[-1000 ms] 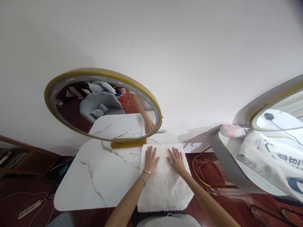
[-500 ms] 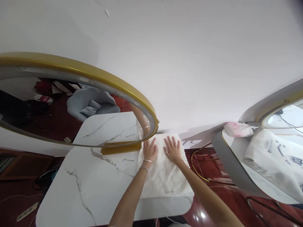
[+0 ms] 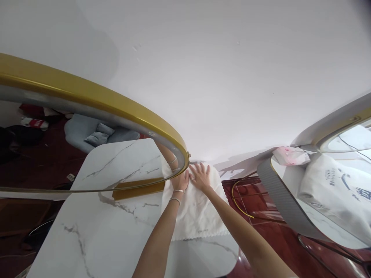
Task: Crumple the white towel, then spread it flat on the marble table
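A white cloth (image 3: pixel 197 220) with a scalloped edge lies spread over the right part of the marble-patterned table (image 3: pixel 116 235). My left hand (image 3: pixel 180 181) presses on the cloth near its far left corner, beside the mirror's lower rim, which hides part of the fingers. Flat on the cloth's far edge rests my right hand (image 3: pixel 200 177), its fingers spread and a ring on one of them. The thumbs of both hands come close together. Two bracelets circle my left wrist.
A large gold-framed mirror (image 3: pixel 139 116) stands on a gold base (image 3: pixel 139 188) at the left. To the right, a second table (image 3: pixel 278 173) holds a pink-and-white packet (image 3: pixel 291 155) and a white printed fabric (image 3: pixel 333 193). A yellow metal hoop (image 3: pixel 236 200) shows above the red floor.
My right hand has slid left across the cloth toward my left hand. The cloth's far right corner is now pulled inward and rounded. The view has shifted slightly.
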The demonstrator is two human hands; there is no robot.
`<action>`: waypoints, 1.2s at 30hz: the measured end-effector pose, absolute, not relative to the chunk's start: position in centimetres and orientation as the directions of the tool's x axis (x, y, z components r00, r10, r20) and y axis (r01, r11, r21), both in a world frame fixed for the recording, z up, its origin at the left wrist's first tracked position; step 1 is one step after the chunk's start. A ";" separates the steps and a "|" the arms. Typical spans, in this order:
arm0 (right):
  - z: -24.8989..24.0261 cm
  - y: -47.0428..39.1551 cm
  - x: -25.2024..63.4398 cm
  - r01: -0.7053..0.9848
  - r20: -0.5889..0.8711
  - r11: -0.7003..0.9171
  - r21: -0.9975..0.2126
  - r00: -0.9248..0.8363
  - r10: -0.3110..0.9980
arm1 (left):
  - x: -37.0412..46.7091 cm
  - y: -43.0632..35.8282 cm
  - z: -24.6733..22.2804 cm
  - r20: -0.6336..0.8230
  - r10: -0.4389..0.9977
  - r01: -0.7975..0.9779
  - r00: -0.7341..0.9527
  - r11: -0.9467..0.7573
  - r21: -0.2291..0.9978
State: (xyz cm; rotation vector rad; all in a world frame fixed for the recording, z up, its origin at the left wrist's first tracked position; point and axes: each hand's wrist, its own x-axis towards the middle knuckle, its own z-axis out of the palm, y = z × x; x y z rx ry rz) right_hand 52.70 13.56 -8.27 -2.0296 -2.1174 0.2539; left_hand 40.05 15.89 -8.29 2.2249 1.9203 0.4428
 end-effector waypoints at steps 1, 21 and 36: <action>-8.1 13.7 52.7 0.963 0.008 0.023 -0.270 -0.022 1.000 | 40.0 15.9 -8.2 0.108 0.985 0.934 0.134 -0.162 0.318; -9.2 -1.6 54.7 0.971 0.177 0.168 -0.171 -0.137 0.975 | 38.6 4.0 -8.4 0.169 0.963 0.937 0.211 -0.249 0.244; -8.9 8.2 54.2 0.954 0.089 0.200 -0.223 -0.184 0.979 | 36.0 14.5 -6.3 0.065 0.952 0.938 0.300 -0.306 0.161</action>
